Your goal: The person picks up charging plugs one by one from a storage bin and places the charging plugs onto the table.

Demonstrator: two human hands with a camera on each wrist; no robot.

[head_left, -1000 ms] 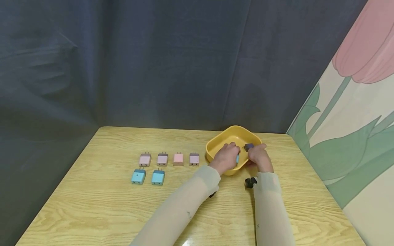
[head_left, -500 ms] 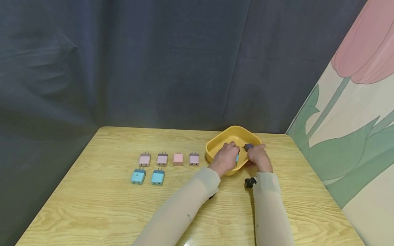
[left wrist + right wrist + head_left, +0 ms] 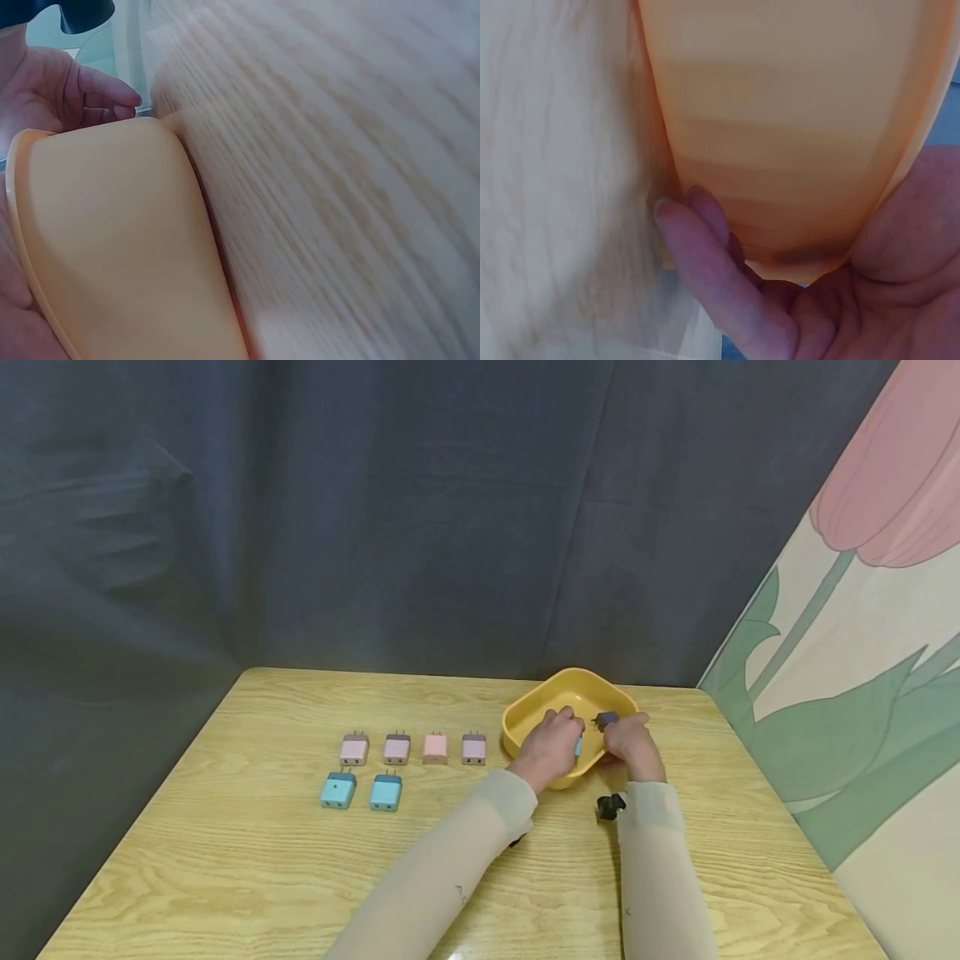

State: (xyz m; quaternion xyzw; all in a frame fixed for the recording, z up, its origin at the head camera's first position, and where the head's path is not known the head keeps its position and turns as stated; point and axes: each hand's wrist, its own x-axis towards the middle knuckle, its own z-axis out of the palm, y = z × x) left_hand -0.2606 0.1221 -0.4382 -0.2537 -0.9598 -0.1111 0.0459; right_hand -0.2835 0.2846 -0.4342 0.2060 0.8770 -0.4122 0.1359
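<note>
In the head view my left hand [image 3: 551, 745] reaches over the near wall into a yellow plastic bin [image 3: 536, 712], fingers curled down at a light blue plug charger [image 3: 578, 746]; my fingertips are hidden behind the hand. My right hand [image 3: 633, 745] grips the bin's right near rim. From the right wrist view, its fingers [image 3: 727, 277] curl along the outside of the bin wall [image 3: 780, 127]. Beside that hand, a dark purple plug charger [image 3: 605, 719] lies inside the bin, prongs pointing left. The left wrist view shows mostly the bin's outer wall [image 3: 127, 232].
Left of the bin, a row of purple and pink chargers [image 3: 435, 749] lies on the wooden table [image 3: 262, 877], prongs away from me. Two light blue chargers [image 3: 386, 792] sit in front of it. A dark curtain [image 3: 420, 527] hangs behind; a painted wall [image 3: 847, 710] stands right.
</note>
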